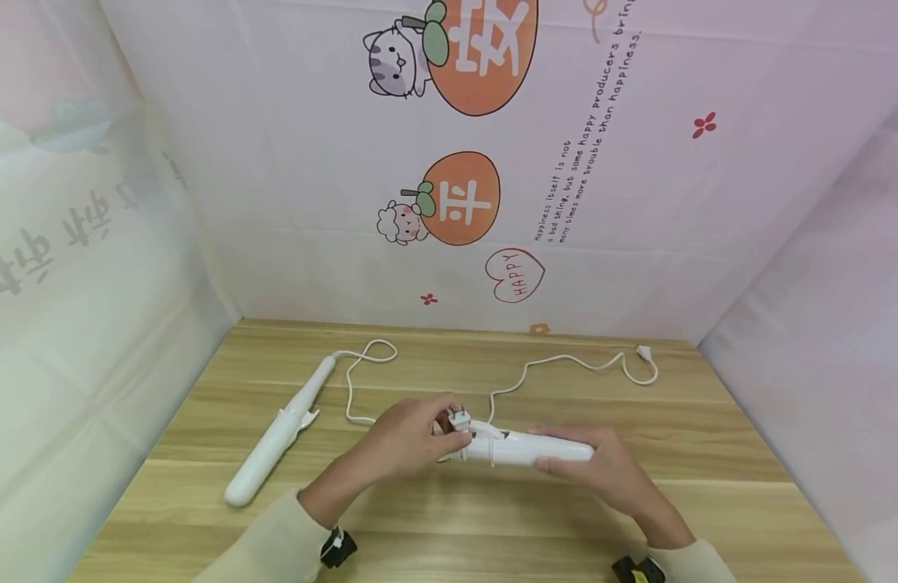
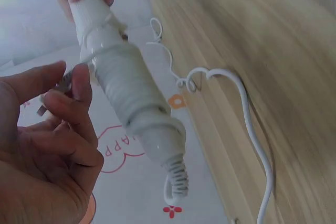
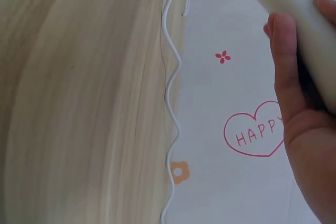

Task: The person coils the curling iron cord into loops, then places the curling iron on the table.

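A white curling iron (image 1: 532,449) is held crosswise above the table, its own cord (image 2: 128,85) wound in several turns around its handle. My right hand (image 1: 602,470) grips the thick, rounded end. Over the wound part, my left hand (image 1: 412,437) pinches the white two-pin plug (image 1: 459,419) between thumb and fingers. In the left wrist view, the ribbed cord sleeve (image 2: 179,179) sticks out at the handle's end. The right wrist view shows only the thick end of the curling iron (image 3: 299,19), against my palm.
A second white curling iron (image 1: 274,445) lies on the wooden table (image 1: 536,534) at the left. A loose white cord (image 1: 525,374) runs along the back behind my hands, with a plug (image 1: 644,353) at the far right. Printed cloth walls (image 1: 310,202) enclose the table.
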